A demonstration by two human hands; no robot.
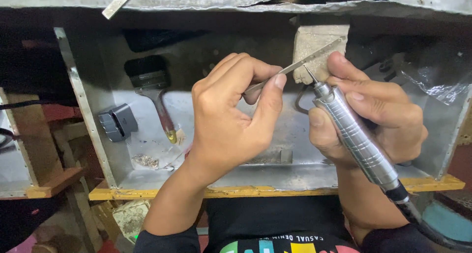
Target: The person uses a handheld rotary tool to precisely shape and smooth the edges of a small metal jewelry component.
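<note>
The left hand (pixel 231 120) pinches a thin flat metal strip (pixel 300 64) between thumb and fingertips, closed firmly on its lower end. The strip's long axis runs from that pinch up and to the right, its free end pointing toward the upper right, where it rests against a pale worn block (pixel 314 44) that sticks out from the bench edge. The strip looks textured along its upper part.

The right hand (pixel 373 115) is wrapped around a silver rotary tool handpiece (pixel 354 135), held like a pen with the fingers curled over its ribbed barrel. The handpiece's long axis slants from lower right to upper left; its thin bit (pixel 310 74) points up and left and meets the strip near its middle, just in front of the block. A dark flexible cable (pixel 423 223) leaves the rear end of the handpiece toward the lower right corner.

Both hands work over a shallow metal tray (pixel 98 150) with a yellow front edge. In the tray, well to the left of the hands, lie a paintbrush (pixel 155 93) with black bristles and a reddish handle, a small grey box-like object (pixel 117 122), and a small heap of metal filings (pixel 146 160) on a scrap of clear plastic.
</note>
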